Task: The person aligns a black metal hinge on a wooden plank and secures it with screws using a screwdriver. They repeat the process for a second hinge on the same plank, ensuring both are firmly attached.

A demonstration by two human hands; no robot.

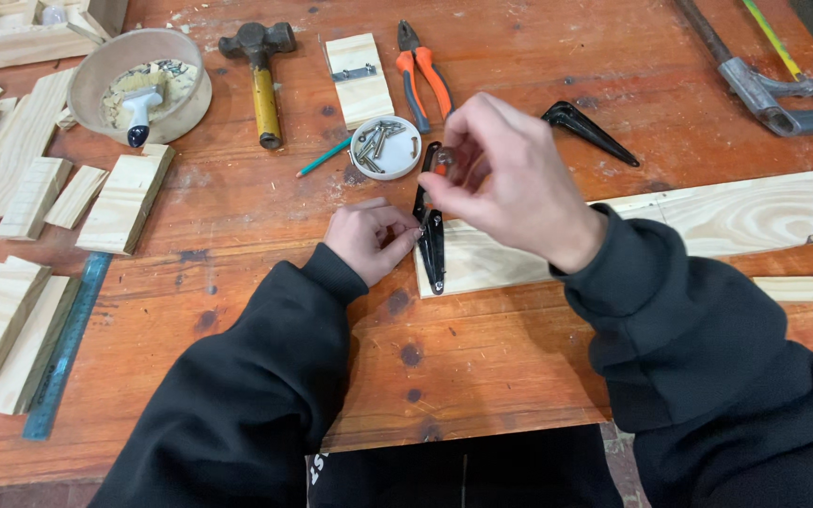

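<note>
The raised right hand [505, 179] covers the middle of the black metal shelf bracket [432, 246]; whatever its blurred fingertips pinch is too small to tell. The long pale pine board [708, 226] and the far grey hacksaw [783, 94] run off the right edge.

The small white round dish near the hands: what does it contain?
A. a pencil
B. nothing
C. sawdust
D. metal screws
D: the white dish holds a small heap of grey metal screws, just above the left hand.

One head-worn camera looks steeply down, close over the wooden workbench [519, 376] and both forearms
</note>
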